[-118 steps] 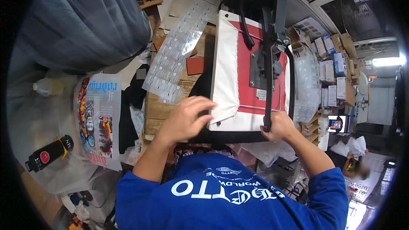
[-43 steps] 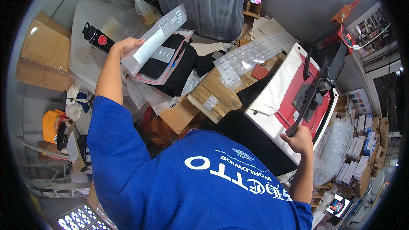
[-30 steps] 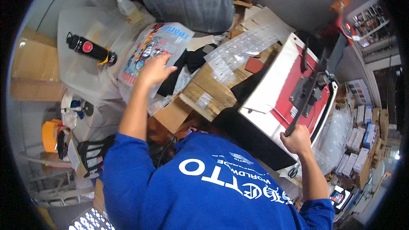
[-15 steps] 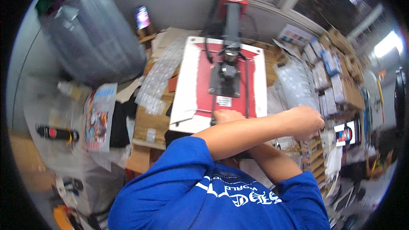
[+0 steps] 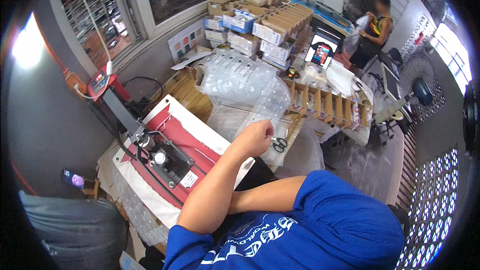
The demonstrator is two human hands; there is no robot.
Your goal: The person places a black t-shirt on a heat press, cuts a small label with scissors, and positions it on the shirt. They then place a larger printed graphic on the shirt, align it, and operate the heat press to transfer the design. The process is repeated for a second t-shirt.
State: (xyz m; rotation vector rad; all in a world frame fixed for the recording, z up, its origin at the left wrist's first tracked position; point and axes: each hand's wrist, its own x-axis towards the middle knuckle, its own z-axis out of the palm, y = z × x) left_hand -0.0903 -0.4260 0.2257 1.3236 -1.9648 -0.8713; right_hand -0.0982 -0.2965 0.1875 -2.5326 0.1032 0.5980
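Left hand (image 5: 256,139) reaches across the body, closed around a clear plastic bag (image 5: 270,106) pulled off the stack of bags (image 5: 234,77). Scissors (image 5: 279,143) lie just beside the knuckles. Heat press (image 5: 167,155) sits left of the arm (right hand hidden under the left arm).

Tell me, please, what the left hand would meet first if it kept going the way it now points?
Most likely the small scissors lying just past the knuckles of the left hand, beside the clear plastic bags. Depth is hard to judge, so the hand may already be touching the bags.
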